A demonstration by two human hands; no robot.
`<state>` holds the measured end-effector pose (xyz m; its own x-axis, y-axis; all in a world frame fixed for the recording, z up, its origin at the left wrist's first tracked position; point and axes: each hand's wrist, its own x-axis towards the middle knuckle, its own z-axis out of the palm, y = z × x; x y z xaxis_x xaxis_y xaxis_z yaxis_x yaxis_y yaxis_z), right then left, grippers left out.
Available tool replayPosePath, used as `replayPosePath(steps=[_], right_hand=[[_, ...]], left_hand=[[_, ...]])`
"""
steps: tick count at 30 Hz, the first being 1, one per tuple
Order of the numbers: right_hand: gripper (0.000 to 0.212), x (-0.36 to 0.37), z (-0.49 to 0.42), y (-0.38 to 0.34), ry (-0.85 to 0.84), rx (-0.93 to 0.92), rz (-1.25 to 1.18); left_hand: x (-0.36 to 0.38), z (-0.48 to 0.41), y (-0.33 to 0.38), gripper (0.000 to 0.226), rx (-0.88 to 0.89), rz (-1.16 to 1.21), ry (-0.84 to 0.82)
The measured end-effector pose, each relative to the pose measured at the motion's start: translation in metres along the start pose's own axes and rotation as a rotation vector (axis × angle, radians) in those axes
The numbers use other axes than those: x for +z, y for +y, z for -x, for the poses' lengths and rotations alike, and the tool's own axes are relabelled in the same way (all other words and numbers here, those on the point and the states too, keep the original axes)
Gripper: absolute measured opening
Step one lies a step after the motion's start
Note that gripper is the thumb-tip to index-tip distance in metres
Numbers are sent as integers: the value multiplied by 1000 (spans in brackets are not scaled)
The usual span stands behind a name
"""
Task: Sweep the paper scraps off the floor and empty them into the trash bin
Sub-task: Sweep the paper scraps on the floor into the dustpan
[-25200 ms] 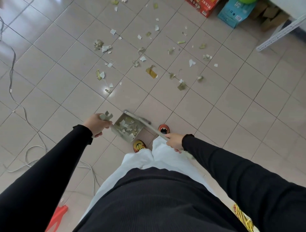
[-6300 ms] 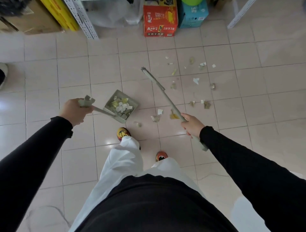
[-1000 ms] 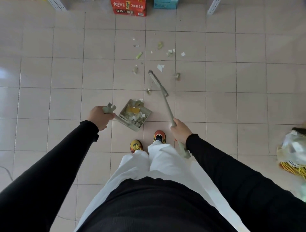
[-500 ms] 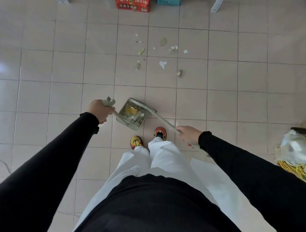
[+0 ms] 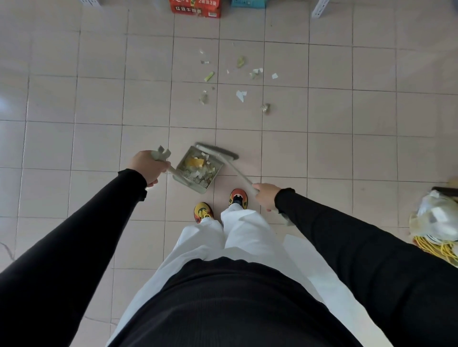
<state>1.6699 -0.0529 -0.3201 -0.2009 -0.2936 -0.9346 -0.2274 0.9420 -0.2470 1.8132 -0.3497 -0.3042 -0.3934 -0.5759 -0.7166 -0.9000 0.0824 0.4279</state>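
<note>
My left hand (image 5: 146,166) grips the handle of a grey-green dustpan (image 5: 182,178), which sits on the floor just ahead of my shoes and holds several white and yellow paper scraps. My right hand (image 5: 265,195) grips the shaft of a grey broom (image 5: 218,151); its head lies across the far mouth of the dustpan. Several more paper scraps (image 5: 241,95) lie scattered on the tiles about two tiles further ahead. No trash bin is in view.
A red carton (image 5: 195,8) and a teal box (image 5: 247,3) stand against the far edge, with a white rack leg (image 5: 319,8) to their right. At the right edge lie a plastic bag (image 5: 436,220) and a coil of yellow cable (image 5: 438,247). Light tiled floor surrounds me.
Over the last second the broom head came back from the scattered scraps to the dustpan's mouth. My right hand swung right and lower. The dustpan stayed put.
</note>
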Motion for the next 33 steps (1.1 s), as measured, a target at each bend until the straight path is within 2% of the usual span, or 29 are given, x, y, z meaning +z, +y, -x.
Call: replayPosePath(steps=[4, 8, 13, 17, 22, 26, 33], right_hand=[[47, 11, 29, 28, -70, -12, -116], [53, 10, 53, 46, -39, 7, -189], [50, 3, 30, 17, 83, -18, -122], [45, 7, 19, -3, 24, 18, -49], [45, 16, 36, 17, 4, -18, -232], [55, 9, 47, 34, 63, -1, -344], [59, -41, 36, 52, 242, 15, -502]], left_hand=[[-1, -1, -3, 16, -6, 2, -1], [-1, -1, -7, 16, -15, 3, -15], [1, 0, -10, 16, -3, 2, -36], [1, -2, -13, 14, 15, 0, -45], [0, -8, -17, 15, 50, 19, -28], [-2, -13, -10, 17, 77, 60, -21], [5, -23, 37, 16, 135, 37, -31]])
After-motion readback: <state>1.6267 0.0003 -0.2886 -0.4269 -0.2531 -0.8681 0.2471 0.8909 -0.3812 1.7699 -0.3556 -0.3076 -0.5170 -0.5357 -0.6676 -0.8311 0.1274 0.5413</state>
